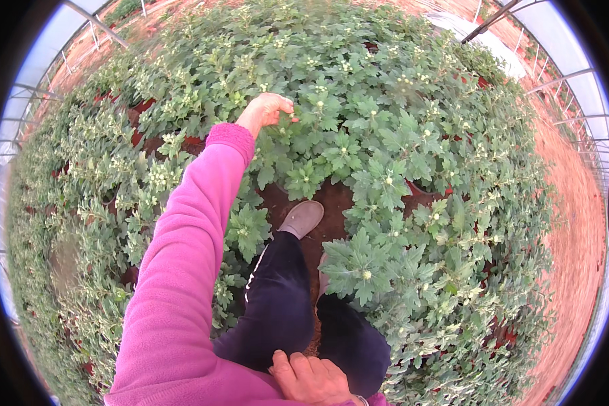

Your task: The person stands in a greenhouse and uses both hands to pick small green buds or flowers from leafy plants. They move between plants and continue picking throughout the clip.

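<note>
My left hand (pixel 268 109) reaches out among budding chrysanthemum plants (pixel 345 147). Its thumb and fingertips are bent around a small bud or shoot (pixel 290 116); whether they grip it cannot be told. The arm wears a pink fleece sleeve (pixel 182 238). My right hand (pixel 312 378) rests near my waist, low in the view, its fingers loosely curled and lying against my clothing, with no object visible in it. The plants have lobed green leaves and pale, closed buds at their tips.
Dense plants surround my legs, several in red pots (pixel 421 189). My shoe (pixel 302 218) stands on a narrow strip of brown soil (pixel 332 208). A bare earth path (pixel 571 203) runs at the right. Metal frame bars (pixel 487 23) and plastic sheeting of a greenhouse rise around.
</note>
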`<action>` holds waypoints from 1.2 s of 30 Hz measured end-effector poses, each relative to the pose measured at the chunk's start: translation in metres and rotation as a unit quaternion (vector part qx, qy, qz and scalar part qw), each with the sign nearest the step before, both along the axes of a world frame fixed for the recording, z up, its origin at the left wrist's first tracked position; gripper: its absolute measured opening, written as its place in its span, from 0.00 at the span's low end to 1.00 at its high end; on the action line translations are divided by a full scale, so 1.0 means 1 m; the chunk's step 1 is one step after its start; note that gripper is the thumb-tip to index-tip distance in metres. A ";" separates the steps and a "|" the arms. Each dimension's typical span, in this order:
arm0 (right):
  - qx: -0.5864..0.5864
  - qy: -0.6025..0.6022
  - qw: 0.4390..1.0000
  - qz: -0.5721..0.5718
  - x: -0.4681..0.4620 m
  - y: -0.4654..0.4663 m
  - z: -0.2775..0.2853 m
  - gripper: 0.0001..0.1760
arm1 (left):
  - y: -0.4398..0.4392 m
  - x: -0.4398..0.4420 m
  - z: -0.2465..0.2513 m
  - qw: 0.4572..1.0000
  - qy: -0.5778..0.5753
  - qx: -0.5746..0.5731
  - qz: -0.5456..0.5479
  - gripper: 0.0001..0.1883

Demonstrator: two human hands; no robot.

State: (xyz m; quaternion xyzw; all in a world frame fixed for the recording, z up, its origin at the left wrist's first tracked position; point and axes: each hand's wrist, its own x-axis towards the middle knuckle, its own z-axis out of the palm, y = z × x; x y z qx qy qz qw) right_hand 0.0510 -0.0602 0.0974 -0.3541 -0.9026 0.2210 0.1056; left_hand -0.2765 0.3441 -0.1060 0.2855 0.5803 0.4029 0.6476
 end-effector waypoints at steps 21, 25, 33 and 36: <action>0.016 0.034 0.999 -0.004 -0.004 0.001 -0.007 0.18 | -0.010 0.010 -0.003 0.993 0.019 0.117 0.017 0.16; 0.002 0.032 0.999 -0.004 -0.004 -0.001 -0.007 0.18 | -0.013 0.012 -0.004 0.986 0.068 0.150 -0.013 0.17; 0.003 0.027 1.000 -0.010 -0.006 -0.001 -0.006 0.17 | -0.011 0.009 -0.012 0.977 0.098 0.189 -0.001 0.16; 0.004 0.027 1.000 -0.012 -0.006 0.000 -0.004 0.17 | -0.011 0.008 -0.010 0.977 0.088 0.193 -0.008 0.14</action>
